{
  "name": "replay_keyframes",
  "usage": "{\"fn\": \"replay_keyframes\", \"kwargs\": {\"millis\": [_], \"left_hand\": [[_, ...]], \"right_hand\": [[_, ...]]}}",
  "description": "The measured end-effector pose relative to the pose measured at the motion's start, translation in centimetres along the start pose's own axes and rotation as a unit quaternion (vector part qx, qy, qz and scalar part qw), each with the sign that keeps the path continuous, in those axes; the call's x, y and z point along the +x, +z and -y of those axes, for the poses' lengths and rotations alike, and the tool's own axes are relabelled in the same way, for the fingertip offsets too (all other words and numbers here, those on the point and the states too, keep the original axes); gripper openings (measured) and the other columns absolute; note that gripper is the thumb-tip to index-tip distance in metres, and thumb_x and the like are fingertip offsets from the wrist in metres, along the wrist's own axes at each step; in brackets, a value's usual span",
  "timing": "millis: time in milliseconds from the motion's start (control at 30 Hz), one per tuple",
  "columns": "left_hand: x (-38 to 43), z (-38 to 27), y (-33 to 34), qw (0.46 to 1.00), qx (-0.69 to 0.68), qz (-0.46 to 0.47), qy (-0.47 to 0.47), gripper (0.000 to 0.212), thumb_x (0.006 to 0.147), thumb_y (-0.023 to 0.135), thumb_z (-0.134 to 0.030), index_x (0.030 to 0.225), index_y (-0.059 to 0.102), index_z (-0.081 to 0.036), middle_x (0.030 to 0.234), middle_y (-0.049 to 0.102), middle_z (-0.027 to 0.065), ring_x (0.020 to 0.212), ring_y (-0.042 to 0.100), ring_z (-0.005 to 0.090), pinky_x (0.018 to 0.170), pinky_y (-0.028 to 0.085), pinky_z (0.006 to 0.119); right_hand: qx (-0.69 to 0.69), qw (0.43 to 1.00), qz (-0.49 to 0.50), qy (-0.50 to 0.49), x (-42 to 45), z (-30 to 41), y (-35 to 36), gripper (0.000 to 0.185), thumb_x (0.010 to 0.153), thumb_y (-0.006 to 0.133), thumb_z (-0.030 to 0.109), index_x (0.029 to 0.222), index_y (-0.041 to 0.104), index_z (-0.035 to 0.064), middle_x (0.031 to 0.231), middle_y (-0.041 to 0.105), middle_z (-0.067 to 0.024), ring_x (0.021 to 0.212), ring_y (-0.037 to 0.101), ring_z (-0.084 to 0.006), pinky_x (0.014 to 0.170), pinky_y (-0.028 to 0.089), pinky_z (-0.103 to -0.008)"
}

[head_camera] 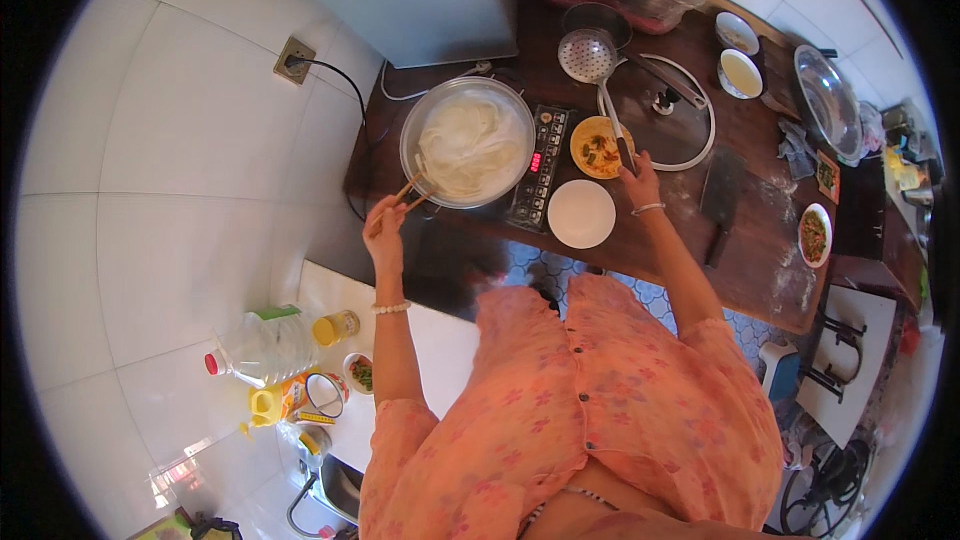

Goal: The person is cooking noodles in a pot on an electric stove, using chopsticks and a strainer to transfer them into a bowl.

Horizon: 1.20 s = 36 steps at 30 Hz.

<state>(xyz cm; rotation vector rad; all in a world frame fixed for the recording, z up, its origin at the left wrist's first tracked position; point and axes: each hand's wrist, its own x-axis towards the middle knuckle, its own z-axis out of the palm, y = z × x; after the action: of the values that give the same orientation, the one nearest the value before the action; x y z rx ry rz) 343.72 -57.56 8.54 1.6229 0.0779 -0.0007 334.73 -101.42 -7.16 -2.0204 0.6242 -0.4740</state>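
My left hand (385, 229) grips a pair of wooden chopsticks (411, 187), their tips at the near left rim of a steel pot (409, 109). Pale noodles (472, 135) lie in white, foamy liquid inside it. The pot is on an induction cooker whose control panel (541, 157) shows a lit red display. My right hand (642, 184) is closed around the dark handle of a perforated skimmer (587, 56). Its handle crosses a yellow bowl (581, 139) with a reddish-green seasoning in it. Nearest that hand is a plain white bowl (581, 214).
A glass lid (694, 131) and a cleaver (724, 184) lie on the brown table (675, 240). Farther right are a metal basin (825, 101), white bowls (742, 75) and a dish of chopped food (814, 235). A power cord (345, 73) runs from the wall socket (294, 60).
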Motion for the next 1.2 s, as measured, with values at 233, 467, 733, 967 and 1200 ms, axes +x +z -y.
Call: {"fn": "replay_keyframes", "kwargs": {"millis": [233, 467, 733, 967, 1200], "left_hand": [[1.1, 3.7, 6.1, 0.989, -0.141, -0.015, -0.039, 0.018, 0.086, 0.050, -0.011, 0.098, 0.055, 0.001, 0.089, 0.060, 0.0104, 0.082, 0.061, 0.0187, 0.073, 0.050, 0.027], [1.7, 1.8, 10.7, 0.981, -0.190, 0.027, -0.005, 0.018, 0.088, 0.045, -0.008, 0.099, 0.054, 0.003, 0.093, 0.060, 0.0115, 0.089, 0.059, 0.0181, 0.079, 0.048, 0.028], [-0.8, 3.4, 11.0, 0.953, 0.003, 0.237, 0.187, 0.015, 0.084, 0.047, 0.003, 0.097, 0.055, 0.002, 0.101, 0.059, 0.0117, 0.093, 0.056, 0.0172, 0.080, 0.044, 0.025], [2.1, 1.9, 7.4, 0.890, 0.254, 0.222, 0.305, 0.016, 0.082, 0.047, 0.005, 0.094, 0.055, 0.000, 0.102, 0.058, 0.0153, 0.094, 0.057, 0.0242, 0.081, 0.044, 0.029], [4.7, 0.6, 3.3, 0.927, 0.158, 0.119, 0.320, 0.014, 0.083, 0.048, 0.002, 0.095, 0.055, 0.003, 0.098, 0.059, 0.0122, 0.095, 0.057, 0.0215, 0.082, 0.044, 0.030]], "right_hand": [[0.083, 0.980, 0.127, 0.127, -3.8, 6.4, -8.6, 0.031, 0.077, 0.059, 0.015, 0.101, 0.051, -0.0036, 0.102, 0.058, -0.0114, 0.086, 0.059, -0.0187, 0.070, 0.046, -0.0260], [0.238, 0.948, 0.110, 0.183, -9.0, 15.3, -13.4, 0.025, 0.080, 0.054, 0.010, 0.101, 0.047, -0.0003, 0.068, 0.055, -0.0024, 0.044, 0.045, -0.0073, 0.040, 0.037, -0.0181], [0.342, 0.909, 0.120, 0.209, -13.4, 21.5, -12.7, 0.032, 0.082, 0.046, 0.008, 0.113, 0.044, -0.0009, 0.058, 0.044, 0.0008, 0.037, 0.035, -0.0048, 0.033, 0.026, -0.0178], [0.378, 0.881, 0.168, 0.229, -16.0, 22.3, -10.5, 0.035, 0.087, 0.043, 0.013, 0.120, 0.039, 0.0021, 0.061, 0.046, -0.0012, 0.036, 0.035, -0.0053, 0.032, 0.025, -0.0170], [0.354, 0.886, 0.190, 0.231, -16.5, 22.5, -9.8, 0.037, 0.084, 0.043, 0.008, 0.119, 0.040, -0.0002, 0.061, 0.046, -0.0005, 0.038, 0.035, -0.0046, 0.033, 0.025, -0.0167]]}}
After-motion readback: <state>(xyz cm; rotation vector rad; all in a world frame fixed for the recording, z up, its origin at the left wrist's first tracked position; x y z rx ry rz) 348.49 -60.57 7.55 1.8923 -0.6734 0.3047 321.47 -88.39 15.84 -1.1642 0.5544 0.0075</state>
